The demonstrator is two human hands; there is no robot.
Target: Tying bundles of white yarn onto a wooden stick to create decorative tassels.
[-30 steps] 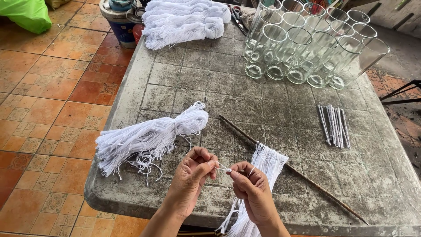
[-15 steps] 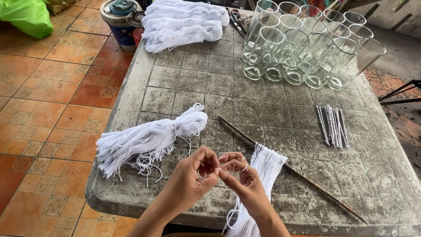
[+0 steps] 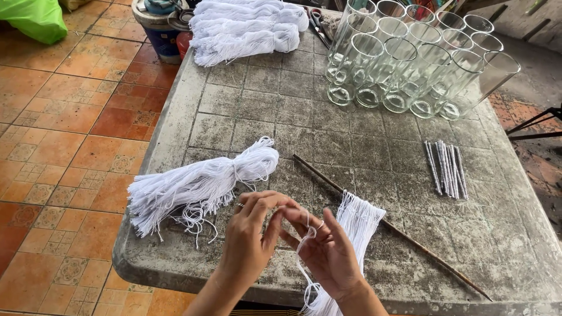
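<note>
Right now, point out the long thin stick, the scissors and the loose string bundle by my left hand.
long thin stick [image 3: 328, 177], head view, upper shaft
scissors [image 3: 317, 22], head view, handles
loose string bundle [image 3: 199, 184], head view, middle

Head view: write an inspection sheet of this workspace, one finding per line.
Surface: grey stone table, tile-patterned top, weathered and stained.
Job's things: thin white string looped between both hands; white strands draped over a thin stick; tied white bundle at left.
Clutter: clear glass tubes grouped at far right; small wick-like sticks; stacked white bundles; scissors.
Grips: left hand and right hand pinch the string, fingertips close together.
Cables: nothing seen.
Surroundings: terracotta floor tiles, bucket, green bag.
</note>
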